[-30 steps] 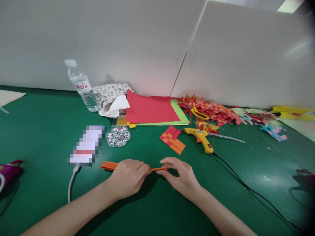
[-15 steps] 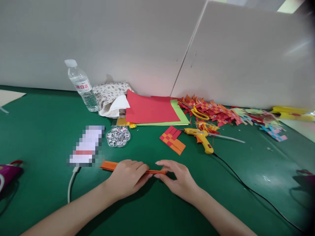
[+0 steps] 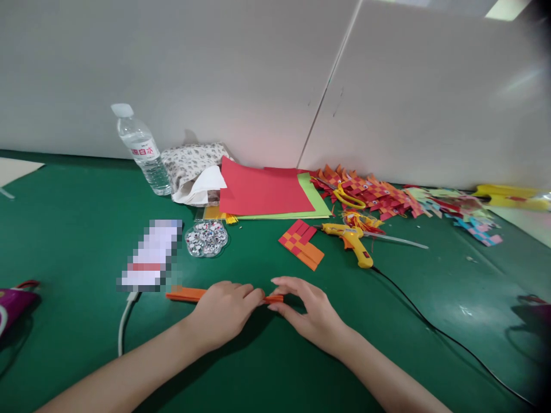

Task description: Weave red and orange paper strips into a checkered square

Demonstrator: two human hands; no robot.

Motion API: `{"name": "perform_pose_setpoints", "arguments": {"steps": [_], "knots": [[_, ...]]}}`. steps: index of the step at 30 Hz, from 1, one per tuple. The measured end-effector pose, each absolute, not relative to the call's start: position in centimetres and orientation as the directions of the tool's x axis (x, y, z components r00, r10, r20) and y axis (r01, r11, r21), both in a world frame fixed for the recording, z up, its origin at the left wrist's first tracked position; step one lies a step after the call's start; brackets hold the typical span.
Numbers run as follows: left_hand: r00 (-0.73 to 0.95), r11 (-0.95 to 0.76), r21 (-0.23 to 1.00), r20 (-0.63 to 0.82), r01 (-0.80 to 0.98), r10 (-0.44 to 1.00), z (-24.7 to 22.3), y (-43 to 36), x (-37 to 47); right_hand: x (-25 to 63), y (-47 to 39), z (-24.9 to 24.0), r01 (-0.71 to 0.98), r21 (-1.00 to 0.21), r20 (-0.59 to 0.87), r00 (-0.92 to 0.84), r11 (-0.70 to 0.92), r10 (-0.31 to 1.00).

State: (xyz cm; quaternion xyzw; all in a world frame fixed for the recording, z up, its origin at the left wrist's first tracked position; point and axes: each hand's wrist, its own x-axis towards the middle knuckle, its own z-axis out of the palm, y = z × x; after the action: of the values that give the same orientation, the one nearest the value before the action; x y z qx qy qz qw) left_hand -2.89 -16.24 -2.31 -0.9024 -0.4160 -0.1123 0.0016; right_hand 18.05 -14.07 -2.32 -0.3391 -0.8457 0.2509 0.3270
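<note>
My left hand (image 3: 226, 310) is closed over the middle of a narrow folded orange paper strip (image 3: 185, 294). The strip sticks out past both sides of the hand, just above the green table. At its short right end, the thumb and fingers of my right hand (image 3: 307, 310) curve around the strip in a loose pinch. The palm side of my left hand is hidden. Beyond my hands lies a red and orange woven paper piece (image 3: 300, 244). A yellow glue gun (image 3: 355, 241) rests to its right.
At the back stand a water bottle (image 3: 144, 152), a patterned pouch (image 3: 193, 163) and red paper sheets (image 3: 264, 186). Woven paper fish (image 3: 365, 192) and yellow scissors (image 3: 348, 198) lie right. A phone (image 3: 152, 252), a bag of googly eyes (image 3: 206, 238) and the glue gun's black cord (image 3: 434, 328) surround my hands.
The orange strip has shifted slightly left, so more shows left of my left hand. Its right end sits less deep between my right fingers. Both hands stay nearly in place.
</note>
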Motion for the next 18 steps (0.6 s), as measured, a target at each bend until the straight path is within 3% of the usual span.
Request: {"name": "perform_pose_setpoints", "arguments": {"steps": [10,18], "knots": [[0.64,-0.676,0.065,0.268,0.734,0.72,-2.12,-16.46,-2.56,17.94,-14.25,-2.09,0.36,-0.621,0.458,-0.554,0.696,0.695],[0.621,-0.684,0.123,0.33,0.719,0.711,-2.34,-16.29,-2.54,18.0,-14.5,-1.79,0.383,-0.611,0.437,-0.567,0.693,0.699]]}}
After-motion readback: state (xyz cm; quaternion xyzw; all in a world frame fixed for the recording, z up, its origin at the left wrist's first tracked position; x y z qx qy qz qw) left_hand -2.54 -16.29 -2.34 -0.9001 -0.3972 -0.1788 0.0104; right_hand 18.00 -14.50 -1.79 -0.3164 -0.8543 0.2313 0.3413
